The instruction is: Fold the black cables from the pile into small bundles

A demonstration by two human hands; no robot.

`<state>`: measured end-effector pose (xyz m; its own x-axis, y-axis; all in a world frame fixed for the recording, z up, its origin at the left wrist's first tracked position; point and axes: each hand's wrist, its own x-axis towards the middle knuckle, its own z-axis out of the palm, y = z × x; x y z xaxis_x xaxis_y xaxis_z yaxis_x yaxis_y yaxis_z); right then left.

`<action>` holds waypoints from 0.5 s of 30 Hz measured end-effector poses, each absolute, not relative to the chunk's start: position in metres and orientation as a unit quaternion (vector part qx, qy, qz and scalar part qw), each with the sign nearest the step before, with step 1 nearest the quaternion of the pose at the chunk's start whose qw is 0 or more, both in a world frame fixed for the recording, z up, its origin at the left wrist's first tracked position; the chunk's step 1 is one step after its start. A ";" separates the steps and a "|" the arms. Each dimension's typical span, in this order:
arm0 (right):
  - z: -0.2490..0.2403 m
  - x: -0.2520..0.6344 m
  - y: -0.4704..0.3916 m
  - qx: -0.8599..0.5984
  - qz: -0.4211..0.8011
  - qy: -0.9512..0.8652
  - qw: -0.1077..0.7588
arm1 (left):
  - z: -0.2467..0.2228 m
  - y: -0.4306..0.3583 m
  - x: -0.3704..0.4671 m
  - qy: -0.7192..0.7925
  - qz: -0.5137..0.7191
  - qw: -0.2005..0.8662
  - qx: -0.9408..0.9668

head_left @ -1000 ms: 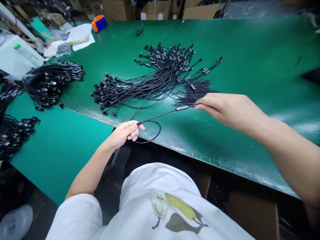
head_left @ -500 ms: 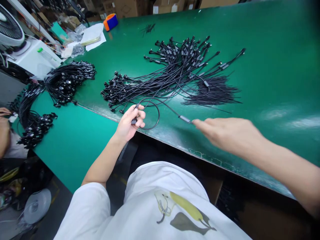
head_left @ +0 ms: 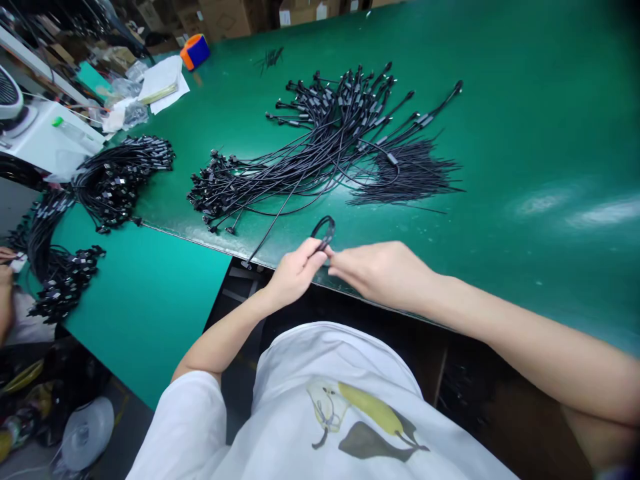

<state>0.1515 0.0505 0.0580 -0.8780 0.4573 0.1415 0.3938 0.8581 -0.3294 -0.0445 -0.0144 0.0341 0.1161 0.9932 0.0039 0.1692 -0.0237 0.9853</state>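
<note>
A coiled black cable rises as a small loop from my left hand, whose fingers are closed on it near the table's front edge. My right hand meets it from the right with fingers pressed together at the base of the loop; what its fingertips pinch is hidden. Beyond both hands lies a large bundle of black cables with connectors at both ends. To its right is a pile of thin black ties.
More cable bundles lie at the left, one on the green table. Farther back are papers and an orange and blue tape roll. Another person's hand shows at the left edge.
The cable that stretched between my hands is now gathered into a small loop. My right hand has moved left and my left hand right, so they meet. The view has shifted slightly.
</note>
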 end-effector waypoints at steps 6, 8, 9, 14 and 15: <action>0.035 0.138 0.061 -0.340 0.508 -0.683 0.401 | 0.032 -0.014 -0.037 0.434 0.477 0.585 0.491; 0.019 0.132 0.054 -0.332 0.633 -0.560 0.418 | 0.030 -0.011 -0.035 0.410 0.503 0.625 0.435; 0.013 0.130 0.050 -0.331 0.686 -0.503 0.408 | 0.028 -0.011 -0.033 0.403 0.502 0.640 0.419; 0.021 0.131 0.041 -0.324 0.806 -0.301 0.394 | 0.010 -0.022 -0.021 0.399 0.464 0.666 0.428; 0.027 0.131 0.039 -0.316 0.812 -0.280 0.402 | 0.007 -0.025 -0.019 0.412 0.466 0.651 0.435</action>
